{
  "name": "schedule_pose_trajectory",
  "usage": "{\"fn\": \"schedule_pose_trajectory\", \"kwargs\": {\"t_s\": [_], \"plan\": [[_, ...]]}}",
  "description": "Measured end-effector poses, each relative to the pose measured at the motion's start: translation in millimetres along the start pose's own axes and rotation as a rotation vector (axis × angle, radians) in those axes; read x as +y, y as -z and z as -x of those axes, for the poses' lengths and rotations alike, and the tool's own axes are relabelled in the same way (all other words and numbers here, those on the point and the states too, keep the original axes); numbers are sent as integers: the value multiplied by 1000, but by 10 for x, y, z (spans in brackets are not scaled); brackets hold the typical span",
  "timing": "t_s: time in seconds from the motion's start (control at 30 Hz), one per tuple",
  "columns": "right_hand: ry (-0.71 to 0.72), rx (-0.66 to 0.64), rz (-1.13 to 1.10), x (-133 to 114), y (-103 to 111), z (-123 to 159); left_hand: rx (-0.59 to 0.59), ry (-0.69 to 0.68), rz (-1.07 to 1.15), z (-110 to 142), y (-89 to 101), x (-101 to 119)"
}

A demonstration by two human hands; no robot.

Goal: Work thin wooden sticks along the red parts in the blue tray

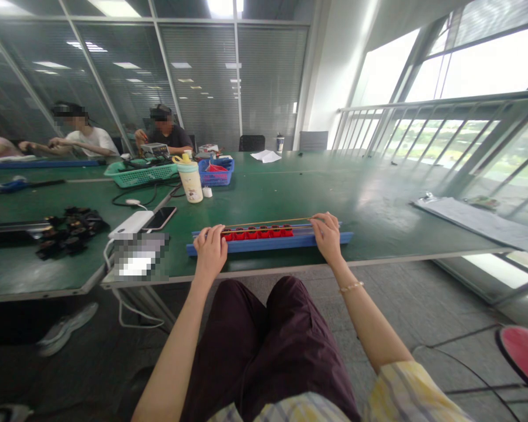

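**Axis:** thin tan strand [268, 225] runs 9-to-3, rising slightly toward 3, just above and along the red moulded parts [259, 234].
**Location:** parts sit in a blue jig [268, 243] at 12 o'clock, near the edge of the green workbench [334, 199].
**Right hand [327, 237]:** narrow pinch on the strand's 3 o'clock end, just past the red row.
**Left hand [210, 253]:** curled over the row's 9 o'clock end, nearer the parts; can't tell if it holds the strand.
**Nearby:** white power bank [131, 224] and phone [161, 218] at 10 o'clock.
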State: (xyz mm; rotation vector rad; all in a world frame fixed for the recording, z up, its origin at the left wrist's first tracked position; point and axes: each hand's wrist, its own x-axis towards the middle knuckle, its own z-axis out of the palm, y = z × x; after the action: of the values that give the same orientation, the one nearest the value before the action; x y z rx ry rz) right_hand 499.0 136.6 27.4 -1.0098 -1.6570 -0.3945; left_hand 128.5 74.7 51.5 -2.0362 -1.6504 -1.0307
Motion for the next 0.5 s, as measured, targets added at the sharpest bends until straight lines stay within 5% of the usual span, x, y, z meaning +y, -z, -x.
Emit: {"fn": "schedule_pose_trajectory", "kwargs": {"t_s": [0.5], "plan": [[15, -77, 29, -39, 2, -25, 6, 1, 8, -6, 30, 22]]}}
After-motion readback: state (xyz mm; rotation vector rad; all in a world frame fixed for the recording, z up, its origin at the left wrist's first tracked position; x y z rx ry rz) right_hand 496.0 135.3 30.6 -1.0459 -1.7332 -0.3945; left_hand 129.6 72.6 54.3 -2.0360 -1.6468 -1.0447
